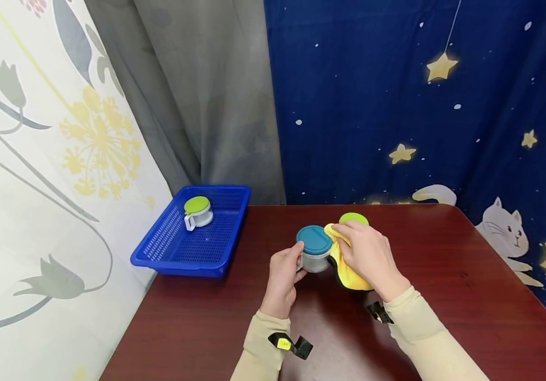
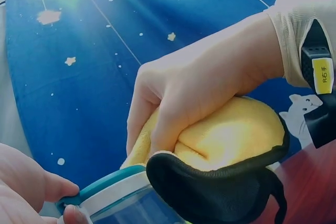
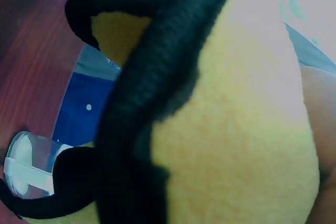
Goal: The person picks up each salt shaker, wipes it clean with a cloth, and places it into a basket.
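My left hand (image 1: 281,278) grips a clear jar with a teal lid (image 1: 315,240) by its handle side, thumb on the lid's edge. My right hand (image 1: 369,255) holds a bunched yellow cloth (image 1: 351,276) with black edging against the right side of that jar. In the left wrist view the cloth (image 2: 226,135) folds over the rim beside the lid (image 2: 107,183). The cloth (image 3: 239,124) covers most of the right wrist view. Behind the right hand stands a jar with a green lid (image 1: 354,217), mostly hidden.
A blue plastic basket (image 1: 223,264) sits at the table's left side, with a green-lidded jar (image 1: 199,211) inside it. The reddish-brown table (image 1: 463,296) meets curtains at its back edge. A patterned white covering (image 1: 54,211) hangs on the left.
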Motion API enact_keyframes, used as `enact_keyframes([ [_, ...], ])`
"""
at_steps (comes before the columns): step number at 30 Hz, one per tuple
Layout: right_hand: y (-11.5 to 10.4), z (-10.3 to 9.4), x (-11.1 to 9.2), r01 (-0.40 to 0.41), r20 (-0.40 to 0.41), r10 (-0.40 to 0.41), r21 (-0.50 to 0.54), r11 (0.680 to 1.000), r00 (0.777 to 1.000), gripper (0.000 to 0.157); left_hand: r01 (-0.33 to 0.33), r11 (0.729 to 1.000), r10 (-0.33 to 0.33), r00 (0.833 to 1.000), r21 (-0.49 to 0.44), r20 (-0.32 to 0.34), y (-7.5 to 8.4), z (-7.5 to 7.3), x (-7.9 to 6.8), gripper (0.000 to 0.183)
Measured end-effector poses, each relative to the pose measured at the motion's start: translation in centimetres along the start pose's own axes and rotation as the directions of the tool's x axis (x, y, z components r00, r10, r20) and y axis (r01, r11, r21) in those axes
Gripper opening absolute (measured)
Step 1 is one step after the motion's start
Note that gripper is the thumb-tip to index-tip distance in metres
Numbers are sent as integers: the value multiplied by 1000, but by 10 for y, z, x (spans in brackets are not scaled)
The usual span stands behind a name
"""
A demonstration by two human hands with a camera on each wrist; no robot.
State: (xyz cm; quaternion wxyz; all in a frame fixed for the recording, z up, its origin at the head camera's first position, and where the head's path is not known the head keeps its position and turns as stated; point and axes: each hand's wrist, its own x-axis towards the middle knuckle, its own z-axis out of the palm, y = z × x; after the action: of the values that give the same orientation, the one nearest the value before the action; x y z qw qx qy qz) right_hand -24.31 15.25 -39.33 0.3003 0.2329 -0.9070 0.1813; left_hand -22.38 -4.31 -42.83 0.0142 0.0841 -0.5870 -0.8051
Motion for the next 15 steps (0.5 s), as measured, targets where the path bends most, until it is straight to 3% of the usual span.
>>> enact_keyframes([
  [6,-7,0,-1,44,-12,-44,1,999,999,33,17,1000,-17,1000,-14,1,-1,0,-3,43],
  [15,-33,-5,7,134,76,-140,84,987,987,32,-33,999,33,999,-4,-15,1,1,-4,36],
])
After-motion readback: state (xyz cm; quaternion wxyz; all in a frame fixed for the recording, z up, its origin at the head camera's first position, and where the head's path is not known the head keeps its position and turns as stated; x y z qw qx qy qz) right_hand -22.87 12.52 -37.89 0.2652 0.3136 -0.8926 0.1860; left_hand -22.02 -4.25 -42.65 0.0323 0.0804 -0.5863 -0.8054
